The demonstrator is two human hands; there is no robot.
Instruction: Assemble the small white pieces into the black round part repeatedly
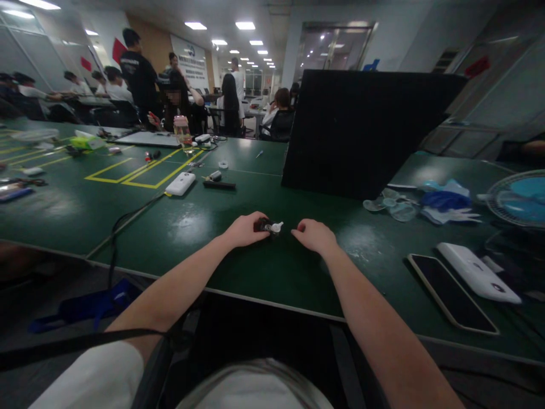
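Presently, the left hand (pixel 247 229) is pinching a dark-and-white part (pixel 276 228); right of this part, the right hand (pixel 315 234) is hovering, fingers curled, pinch unclear; what is remaining, I cannot tell.

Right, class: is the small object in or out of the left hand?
In: the left hand grips the small object by its dark part, the white part sticking out toward the right hand.

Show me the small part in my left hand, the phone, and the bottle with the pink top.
Small part (pixel 276 228), in the left hand (pixel 246 230): head view, on its white end.
Phone (pixel 451 292): head view, mid-screen.
Bottle (pixel 182 132): head view, on its body.
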